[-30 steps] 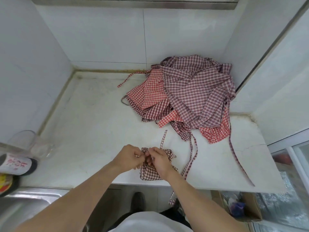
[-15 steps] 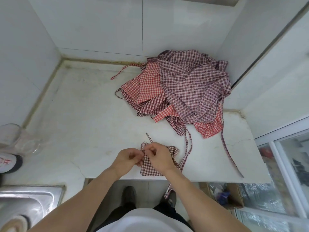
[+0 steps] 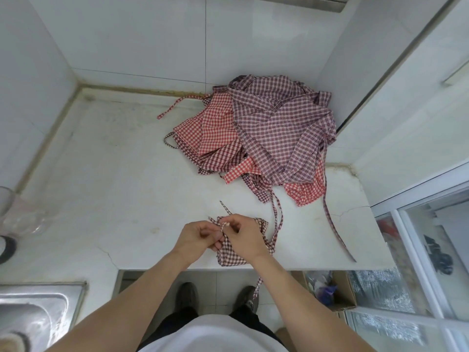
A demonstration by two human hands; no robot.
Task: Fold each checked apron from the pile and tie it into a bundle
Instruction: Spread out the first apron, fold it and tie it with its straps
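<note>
The folded apron [image 3: 234, 252] lies at the near edge of the worktop [image 3: 106, 189], directly beneath both sets of fingers, a small dark-red checked packet whose long axis runs roughly from the near edge away toward the wall, tilted a little rightward at its far end. The left hand [image 3: 196, 237] and the right hand [image 3: 245, 236] meet over its far end, and their curled fingers [image 3: 217, 233] pinch the apron's tie strap [image 3: 224, 226] between them; one loose end of the strap sticks out just beyond the fingers, pointing away and slightly left. Another strap trails off the packet to the right of the fingers and drops over the worktop's near edge. Well beyond the fingers and to their right, the pile of aprons [image 3: 266, 133] sits heaped in the back corner, purple and red checks mixed, with long straps straggling toward the near edge. The worktop is pale stone, stained and cracked in places, enclosed by white tiled walls [image 3: 157, 41]. Far left of the fingers stands a clear glass container [image 3: 10, 212], and below it a steel sink [image 3: 33, 316]. Right of the fingers, below the worktop, a cardboard box [image 3: 337, 290] sits on the floor beside a glass-fronted cabinet [image 3: 431, 250].
</note>
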